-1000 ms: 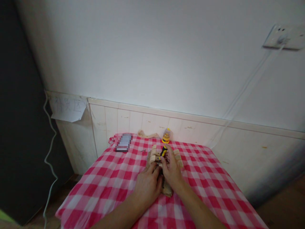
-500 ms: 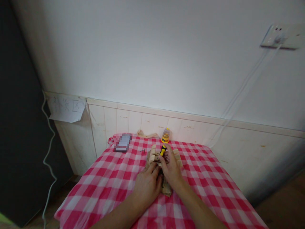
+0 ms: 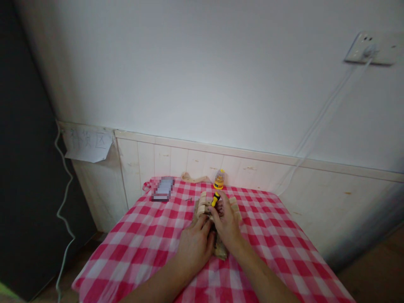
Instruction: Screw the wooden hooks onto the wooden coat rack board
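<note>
My right hand (image 3: pixel 229 226) is closed round a short yellow-and-black screwdriver (image 3: pixel 216 199). The tool is tilted, handle away from me, and its tip is hidden among my fingers. Beneath both hands lies a wooden piece (image 3: pixel 202 208) with pale curved slats on a brownish base, whose rough near end sticks out toward me. My left hand (image 3: pixel 195 245) presses on its left side, fingers closed close to the screwdriver's lower end. Whether those fingertips also pinch something small cannot be seen.
A red-and-white checked cloth (image 3: pixel 151 244) covers the table. Near its far edge are a phone-like device with a blurred screen (image 3: pixel 163 188), small dark screws or nails (image 3: pixel 189 200), a pale curved strip (image 3: pixel 194 179) and a yellow-capped bottle (image 3: pixel 219 179). The wall stands right behind.
The screwdriver handle has turned slightly in my right hand, its yellow and black parts showing differently. My left hand stays on the wooden piece, and the view has shifted a little.
</note>
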`<state>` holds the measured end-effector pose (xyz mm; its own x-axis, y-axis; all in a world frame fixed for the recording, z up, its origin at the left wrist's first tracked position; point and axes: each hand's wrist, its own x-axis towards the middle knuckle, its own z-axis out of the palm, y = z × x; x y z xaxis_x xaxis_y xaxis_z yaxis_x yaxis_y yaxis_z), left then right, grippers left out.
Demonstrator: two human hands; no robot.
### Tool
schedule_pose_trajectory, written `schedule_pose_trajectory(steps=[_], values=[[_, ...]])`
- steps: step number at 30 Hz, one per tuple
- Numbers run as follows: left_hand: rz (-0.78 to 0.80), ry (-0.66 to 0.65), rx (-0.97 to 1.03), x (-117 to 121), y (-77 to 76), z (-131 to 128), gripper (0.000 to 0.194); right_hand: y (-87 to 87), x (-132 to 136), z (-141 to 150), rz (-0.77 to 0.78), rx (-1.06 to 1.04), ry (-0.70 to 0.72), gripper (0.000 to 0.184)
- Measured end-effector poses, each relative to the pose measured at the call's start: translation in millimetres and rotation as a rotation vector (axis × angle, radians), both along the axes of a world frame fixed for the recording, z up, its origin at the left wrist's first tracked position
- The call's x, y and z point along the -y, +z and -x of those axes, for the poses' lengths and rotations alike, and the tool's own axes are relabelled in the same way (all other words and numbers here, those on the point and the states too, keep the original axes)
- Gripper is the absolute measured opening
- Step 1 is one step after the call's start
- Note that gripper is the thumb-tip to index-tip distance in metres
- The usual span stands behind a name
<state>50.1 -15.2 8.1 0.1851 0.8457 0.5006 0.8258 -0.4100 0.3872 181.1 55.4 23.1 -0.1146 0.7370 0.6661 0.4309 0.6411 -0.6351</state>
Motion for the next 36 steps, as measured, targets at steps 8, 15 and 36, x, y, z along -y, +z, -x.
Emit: schedule_pose_trajectory(steps=[8,15,36], values=[[0.027,-0.002,-0.003,-0.3,0.9,0.8,0.043,-0.6,6.6,1.8,-0.036,0.019,0.066,0.054],[-0.004,-0.010,0.007,-1.5,-0.8,1.0,0.036,-5.3,2.2,2.5,0.025,-0.026,0.070,0.053],[-0.004,0.001,-0.004,-1.2,-1.9,0.7,0.037,-2.5,-1.2,0.6,-0.012,-0.016,0.049,0.049]])
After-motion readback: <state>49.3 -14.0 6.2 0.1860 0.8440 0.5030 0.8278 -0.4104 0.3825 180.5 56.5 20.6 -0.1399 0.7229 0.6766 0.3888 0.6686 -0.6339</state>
